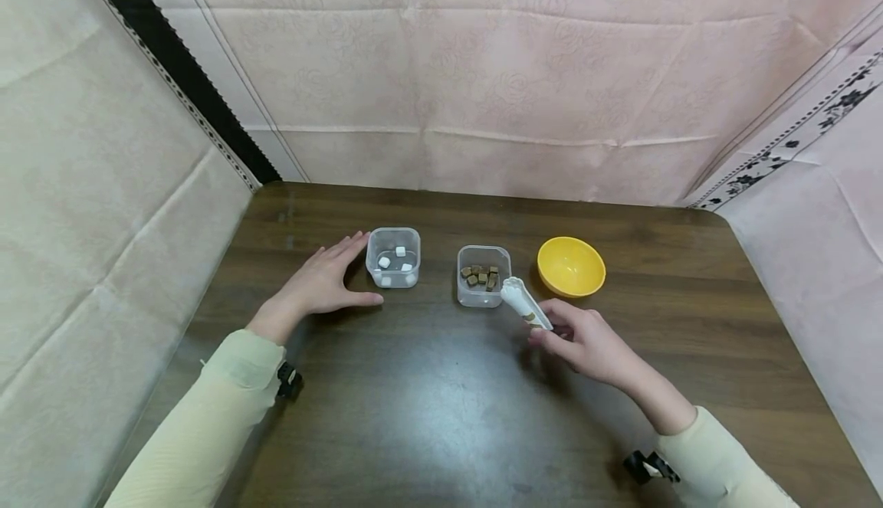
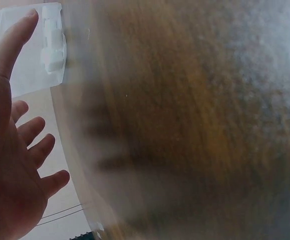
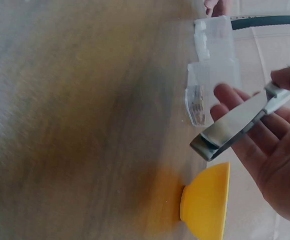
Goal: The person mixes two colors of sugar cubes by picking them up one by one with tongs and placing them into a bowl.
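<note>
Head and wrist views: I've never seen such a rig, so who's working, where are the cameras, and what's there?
No machine here: a person works with two bare hands. The wide picture comes from a camera worn on the head, the other two from one on each wrist. On the brown wooden table stand a clear square plastic container with small white cubes, a second clear square plastic container with small brown cubes, and a round yellow bowl. The right hand holds what look like silvery metal tongs near the brown cubes. The left hand spreads, holding nothing, beside the container of white cubes; whether a fingertip touches it is unclear.
</note>
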{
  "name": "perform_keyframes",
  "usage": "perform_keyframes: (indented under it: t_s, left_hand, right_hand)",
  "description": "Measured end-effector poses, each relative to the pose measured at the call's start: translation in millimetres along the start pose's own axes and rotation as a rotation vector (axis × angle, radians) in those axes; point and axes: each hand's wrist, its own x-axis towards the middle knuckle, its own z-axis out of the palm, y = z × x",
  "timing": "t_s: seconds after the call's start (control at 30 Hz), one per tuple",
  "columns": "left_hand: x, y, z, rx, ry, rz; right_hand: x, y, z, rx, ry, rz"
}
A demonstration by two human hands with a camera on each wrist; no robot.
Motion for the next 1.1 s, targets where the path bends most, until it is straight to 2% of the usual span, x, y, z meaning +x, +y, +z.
perform_keyframes:
  t_s: [0.13,0.4,0.57,0.83,1.1]
  left_hand:
    - [-0.1,1.1,-0.1,-0.004,-0.003,-0.005]
    - [-0.7,1.9,-0.4,-0.003,0.002,-0.002]
    - [-1.6,2.9,-0.3,-0.007,-0.003,-0.007]
    - [-2.0,2.6,2.0,-0.01,-0.002,-0.024]
    - [1.7,5.5,4.3,-0.079,0.019,-0.024]
  right_hand:
    - [2.6,2,-10,0.137,-0.098,0.066]
    - [10.3,3,-27,0.253,-0.261,0.158]
    - [15.0,5,-37,0.29,-0.329,0.201]
    - [23.6,8,-48,0.317,-0.391,0.228]
    - [34.0,-1,-57,0.309,-0.445,0.263]
